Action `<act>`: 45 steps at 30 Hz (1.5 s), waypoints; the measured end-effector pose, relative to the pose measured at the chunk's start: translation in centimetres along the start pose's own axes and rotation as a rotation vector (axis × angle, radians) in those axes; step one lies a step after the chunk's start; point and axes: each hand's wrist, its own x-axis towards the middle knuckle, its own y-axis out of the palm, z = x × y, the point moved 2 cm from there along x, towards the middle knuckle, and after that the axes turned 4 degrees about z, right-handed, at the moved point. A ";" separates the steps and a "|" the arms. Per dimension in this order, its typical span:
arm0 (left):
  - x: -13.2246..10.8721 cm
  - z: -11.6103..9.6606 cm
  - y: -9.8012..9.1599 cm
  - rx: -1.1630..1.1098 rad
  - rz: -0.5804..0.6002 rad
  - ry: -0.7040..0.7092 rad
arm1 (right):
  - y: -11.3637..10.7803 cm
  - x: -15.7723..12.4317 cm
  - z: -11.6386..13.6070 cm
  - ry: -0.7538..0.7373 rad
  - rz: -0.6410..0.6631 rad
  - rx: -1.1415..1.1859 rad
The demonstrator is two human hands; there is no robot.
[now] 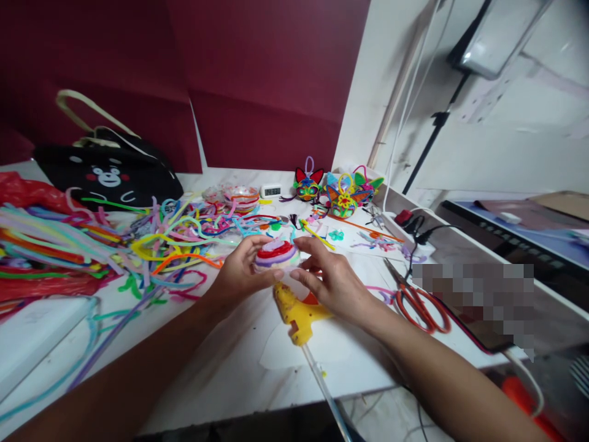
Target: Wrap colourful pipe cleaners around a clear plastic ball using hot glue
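Note:
Between my hands, above the table, is a small round ball wound with red, purple and white fuzzy pipe cleaner bands (275,253). My left hand (239,270) grips its left side, thumb along the lower front and fingers behind. My right hand (329,276) is curled at the right side, index finger and thumb at the ball's edge; its other fingers are partly hidden. Just below lies a yellow hot glue gun (301,316), a clear glue stick (322,380) running out of its back past the table's front edge.
Red-handled scissors (422,307) and a partly pixelated phone (483,334) lie at right. Loose pipe cleaners (59,236) heap at left, before a black bag (110,175). Colourful eared ornaments (343,199) stand at the back, near a small digital timer (270,191) and a power strip (421,245).

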 end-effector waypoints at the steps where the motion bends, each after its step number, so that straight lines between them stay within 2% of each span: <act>1: 0.0 -0.1 0.0 0.005 -0.003 -0.002 | 0.0 0.0 0.0 -0.003 0.002 -0.007; 6: 0.0 -0.1 0.0 0.011 -0.030 -0.001 | 0.2 -0.3 -0.1 -0.141 -0.040 -0.141; 13: 0.3 -0.2 -0.4 0.091 -0.100 0.031 | -0.8 -0.3 0.8 -0.370 -0.086 -0.684; 16: 0.4 -0.2 -0.5 0.092 -0.120 0.029 | -1.3 -0.2 1.1 -0.476 -0.130 -0.785; 22: 0.4 -0.2 -0.5 0.041 -0.096 0.033 | -1.3 -0.1 0.4 -0.414 -0.136 -0.632; 30: 0.2 -0.3 -0.6 -0.040 -0.076 0.004 | -2.3 0.4 0.0 -0.309 -0.157 -0.245; 37: -0.1 -1.0 -0.2 -0.101 -0.045 -0.052 | -3.1 0.5 -0.3 -0.116 -0.107 -0.079; 45: -0.1 -0.8 -0.5 -0.110 -0.009 -0.031 | -3.1 0.6 -0.2 -0.072 -0.087 0.005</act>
